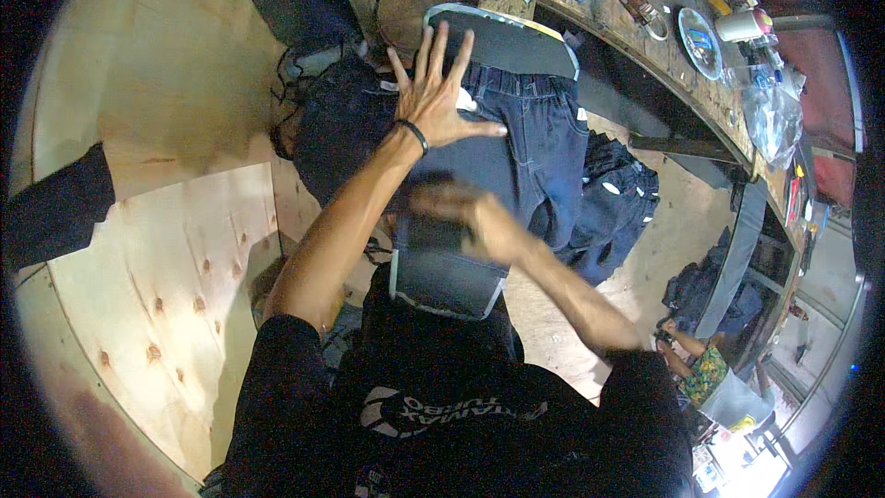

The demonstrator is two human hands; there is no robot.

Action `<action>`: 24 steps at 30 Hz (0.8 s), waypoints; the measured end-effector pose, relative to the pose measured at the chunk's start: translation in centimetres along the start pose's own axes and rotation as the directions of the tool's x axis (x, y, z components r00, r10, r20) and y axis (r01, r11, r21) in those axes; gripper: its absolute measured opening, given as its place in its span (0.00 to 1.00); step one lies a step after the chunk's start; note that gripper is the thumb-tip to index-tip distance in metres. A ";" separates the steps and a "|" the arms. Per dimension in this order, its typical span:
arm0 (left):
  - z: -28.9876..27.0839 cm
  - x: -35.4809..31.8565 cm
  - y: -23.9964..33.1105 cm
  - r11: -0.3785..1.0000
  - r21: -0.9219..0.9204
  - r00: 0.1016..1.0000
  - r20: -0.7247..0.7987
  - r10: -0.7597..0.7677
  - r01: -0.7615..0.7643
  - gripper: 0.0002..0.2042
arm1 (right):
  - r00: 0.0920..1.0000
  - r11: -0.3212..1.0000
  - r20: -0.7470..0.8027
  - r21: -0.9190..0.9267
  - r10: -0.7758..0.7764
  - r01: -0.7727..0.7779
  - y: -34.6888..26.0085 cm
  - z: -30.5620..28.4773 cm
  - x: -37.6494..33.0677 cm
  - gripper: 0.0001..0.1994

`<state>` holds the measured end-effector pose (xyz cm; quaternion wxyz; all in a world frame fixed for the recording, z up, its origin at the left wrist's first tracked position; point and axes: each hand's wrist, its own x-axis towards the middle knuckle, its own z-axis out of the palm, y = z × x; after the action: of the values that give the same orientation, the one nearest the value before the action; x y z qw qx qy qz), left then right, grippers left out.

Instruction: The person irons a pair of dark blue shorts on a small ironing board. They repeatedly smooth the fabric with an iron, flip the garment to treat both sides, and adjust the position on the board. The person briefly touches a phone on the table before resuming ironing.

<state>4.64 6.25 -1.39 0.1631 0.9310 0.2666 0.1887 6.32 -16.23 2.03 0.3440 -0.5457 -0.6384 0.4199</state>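
Observation:
A dark blue pair of denim trousers (544, 124) with a gathered waistband lies across a dark board (447, 267) with a pale edge, right in front of my body. My left hand (435, 97) rests on the trousers near the waistband, its fingers spread wide toward the board's far end. A black band circles that wrist. Lower down, my right hand (479, 219) is over the denim and close to the near part of the board. Motion smears its fingers, so I cannot make out whether it holds anything.
More dark denim garments (608, 207) are piled to the right. A wooden workbench (682, 65) at the upper right carries tape rolls, a thread cone (745, 25), a round dish (700, 44) and a clear plastic bag (774, 115). Another person (705, 373) is at the lower right. Plywood panels (157, 286) stand left.

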 end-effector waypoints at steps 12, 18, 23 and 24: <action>-0.1 0.8 0.2 0.992 0.036 0.984 0.122 -0.127 0.124 0.77 | 0.996 0.998 -0.073 0.027 0.060 -0.058 0.6 -1.7 0.1 0.35; 0.0 0.7 0.5 0.988 0.085 0.986 0.095 -0.135 0.127 0.76 | 0.991 0.992 -0.065 0.051 0.115 -0.112 1.0 -1.9 -1.9 0.33; 0.5 0.4 0.2 0.991 0.088 0.991 0.076 -0.110 0.103 0.75 | 0.994 0.978 0.055 0.180 0.095 -0.104 1.0 -0.7 -3.8 0.31; 0.6 0.4 0.1 0.990 0.090 0.990 0.078 -0.118 0.111 0.75 | 0.982 0.971 -0.094 0.191 0.161 -0.141 1.1 -0.6 -4.1 0.31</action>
<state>5.20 6.29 -1.76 0.1447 0.9272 0.3206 0.1286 8.02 -20.08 1.31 0.3942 -0.5807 -0.5339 0.4715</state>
